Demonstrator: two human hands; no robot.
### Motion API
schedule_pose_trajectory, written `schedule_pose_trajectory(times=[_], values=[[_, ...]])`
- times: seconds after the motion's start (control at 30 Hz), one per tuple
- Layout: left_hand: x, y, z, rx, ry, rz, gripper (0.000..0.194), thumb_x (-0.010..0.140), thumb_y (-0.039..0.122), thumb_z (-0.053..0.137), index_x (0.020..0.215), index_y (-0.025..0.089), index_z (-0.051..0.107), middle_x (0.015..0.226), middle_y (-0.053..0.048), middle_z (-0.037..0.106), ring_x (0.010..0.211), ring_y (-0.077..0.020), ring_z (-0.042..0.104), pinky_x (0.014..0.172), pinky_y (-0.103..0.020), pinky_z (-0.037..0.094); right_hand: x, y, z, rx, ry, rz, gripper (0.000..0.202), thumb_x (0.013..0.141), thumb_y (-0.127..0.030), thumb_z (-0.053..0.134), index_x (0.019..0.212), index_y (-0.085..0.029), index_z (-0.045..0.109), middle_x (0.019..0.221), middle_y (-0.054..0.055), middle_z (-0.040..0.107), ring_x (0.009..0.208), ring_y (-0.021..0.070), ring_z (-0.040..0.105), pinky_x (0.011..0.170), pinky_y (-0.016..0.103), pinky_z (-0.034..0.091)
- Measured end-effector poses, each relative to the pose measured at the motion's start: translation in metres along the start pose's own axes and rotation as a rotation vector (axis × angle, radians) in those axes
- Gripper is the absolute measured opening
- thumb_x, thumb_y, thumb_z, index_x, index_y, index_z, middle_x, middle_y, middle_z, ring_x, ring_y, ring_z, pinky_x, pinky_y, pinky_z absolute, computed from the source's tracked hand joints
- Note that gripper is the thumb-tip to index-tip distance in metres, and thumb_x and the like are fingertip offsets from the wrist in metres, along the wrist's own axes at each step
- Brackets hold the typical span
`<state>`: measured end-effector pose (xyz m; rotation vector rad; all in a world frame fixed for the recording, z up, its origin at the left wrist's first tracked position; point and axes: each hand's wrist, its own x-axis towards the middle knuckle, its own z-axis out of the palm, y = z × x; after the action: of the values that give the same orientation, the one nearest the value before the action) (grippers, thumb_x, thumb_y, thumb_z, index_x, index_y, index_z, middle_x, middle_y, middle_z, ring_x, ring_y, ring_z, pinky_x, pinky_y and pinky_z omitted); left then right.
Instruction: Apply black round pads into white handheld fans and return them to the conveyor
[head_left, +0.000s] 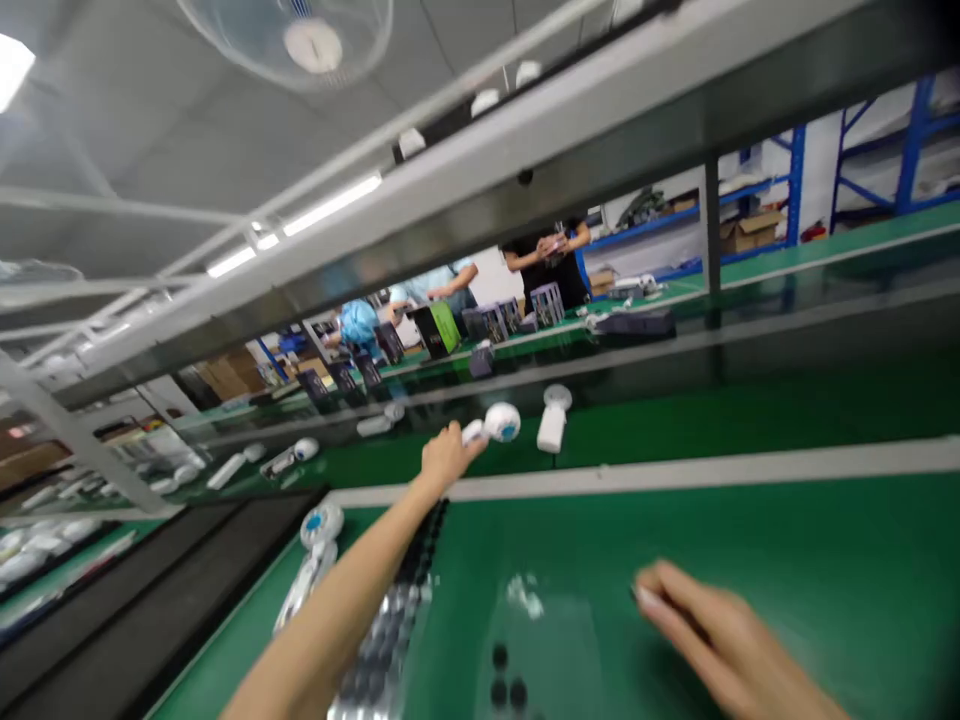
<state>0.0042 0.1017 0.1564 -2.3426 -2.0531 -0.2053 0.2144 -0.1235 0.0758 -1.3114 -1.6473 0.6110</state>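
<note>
My left hand (444, 458) is stretched out over the far edge of the green bench, closed round the handle of a white handheld fan (501, 424) with a round head and a blue centre. Just right of it, another white fan (553, 420) lies on the dark green belt. Above the bench, my right hand (694, 625) has thumb and forefinger pinched together, with a small black piece at their tips. Between my arms lies a clear sheet with a few round black pads (508, 690). Under my left forearm, a white fan with a blue centre (322, 525) rests beside a sheet of many black dots (382, 640).
A pale rail (675, 473) separates the bench from the belt. More white fans (285, 458) lie along the belt to the left. A black strip (225, 570) runs at the left. Boxes (442, 328) and co-workers stand beyond; a beam (480, 170) crosses overhead.
</note>
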Motion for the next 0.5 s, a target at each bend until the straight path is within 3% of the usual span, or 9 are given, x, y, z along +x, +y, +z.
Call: schedule_pose_trajectory(times=[0.07, 0.13, 0.17, 0.23, 0.37, 0.5], values=[[-0.031, 0.015, 0.005, -0.094, -0.076, 0.051, 0.054, 0.083, 0.057, 0.038, 0.101, 0.009, 0.052, 0.099, -0.020, 0.062, 0.096, -0.0318, 0.059, 0.074, -0.035, 0.043, 0.012, -0.018, -0.001, -0.034, 0.044, -0.177, 0.021, 0.093, -0.028, 0.034, 0.079, -0.024, 0.049, 0.063, -0.002, 0.053, 0.053, 0.0155, 0.052, 0.052, 0.028, 0.042], [-0.069, 0.026, 0.013, -0.213, -0.185, 0.133, 0.053, 0.083, 0.062, 0.031, 0.094, 0.015, 0.054, 0.091, -0.010, 0.065, 0.084, -0.0232, 0.061, 0.066, -0.027, 0.043, 0.026, -0.030, 0.003, -0.123, 0.172, -0.380, 0.014, 0.092, -0.022, 0.039, 0.083, -0.022, 0.051, 0.066, -0.001, 0.056, 0.052, 0.0134, 0.051, 0.053, 0.025, 0.039], [-0.090, 0.030, 0.017, -0.297, -0.219, 0.193, 0.050, 0.082, 0.062, 0.033, 0.088, 0.017, 0.054, 0.087, -0.007, 0.065, 0.079, -0.0203, 0.061, 0.062, -0.025, 0.043, 0.033, -0.033, 0.007, -0.168, 0.246, -0.493, 0.012, 0.090, -0.021, 0.043, 0.082, -0.020, 0.052, 0.066, -0.001, 0.057, 0.052, 0.0132, 0.051, 0.053, 0.025, 0.038], [-0.130, 0.032, 0.021, -0.511, -0.244, 0.279, 0.042, 0.080, 0.058, 0.041, 0.077, 0.018, 0.053, 0.076, -0.002, 0.063, 0.068, -0.0162, 0.059, 0.056, -0.023, 0.041, 0.043, -0.036, 0.015, -0.279, 0.320, -0.566, 0.012, 0.089, -0.019, 0.044, 0.081, -0.018, 0.054, 0.066, 0.000, 0.058, 0.051, 0.0135, 0.050, 0.050, 0.026, 0.035], [-0.186, 0.024, 0.024, -0.887, -0.344, 0.185, 0.033, 0.076, 0.051, 0.052, 0.075, 0.019, 0.049, 0.060, 0.002, 0.058, 0.048, -0.0115, 0.055, 0.044, -0.021, 0.040, 0.057, -0.039, 0.029, -0.236, 0.292, -0.449, 0.010, 0.086, -0.020, 0.048, 0.076, -0.020, 0.052, 0.061, -0.004, 0.052, 0.050, 0.0129, 0.047, 0.049, 0.026, 0.032], [-0.191, 0.016, 0.030, -1.284, -0.430, 0.029, 0.034, 0.077, 0.052, 0.052, 0.082, 0.019, 0.049, 0.057, 0.001, 0.058, 0.042, -0.0125, 0.056, 0.038, -0.022, 0.042, 0.066, -0.039, 0.032, 0.161, 0.230, -0.189, 0.015, 0.085, -0.016, 0.050, 0.071, -0.021, 0.047, 0.056, -0.008, 0.040, 0.048, 0.0102, 0.039, 0.047, 0.023, 0.031]])
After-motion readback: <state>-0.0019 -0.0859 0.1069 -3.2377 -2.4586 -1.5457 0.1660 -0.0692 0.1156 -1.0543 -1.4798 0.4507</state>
